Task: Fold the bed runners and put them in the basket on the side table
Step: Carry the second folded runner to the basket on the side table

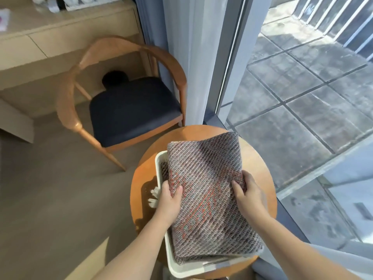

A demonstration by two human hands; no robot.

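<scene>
A folded bed runner (pixel 205 190), woven in grey with orange-red threads, lies over a white basket (pixel 159 172) on a round wooden side table (pixel 141 190). My left hand (pixel 168 199) grips the runner's left edge, thumb on top. My right hand (pixel 247 196) grips its right edge, fingers curled onto the fabric. Another dark woven cloth (pixel 164 168) shows inside the basket under the runner. White fringe (pixel 154 196) hangs out over the basket's left wall.
A wooden armchair (pixel 121 98) with a dark blue seat stands to the upper left. A beige desk (pixel 60 37) is behind it. A white curtain (pixel 193 57) and a glass window wall (pixel 302 98) run along the right.
</scene>
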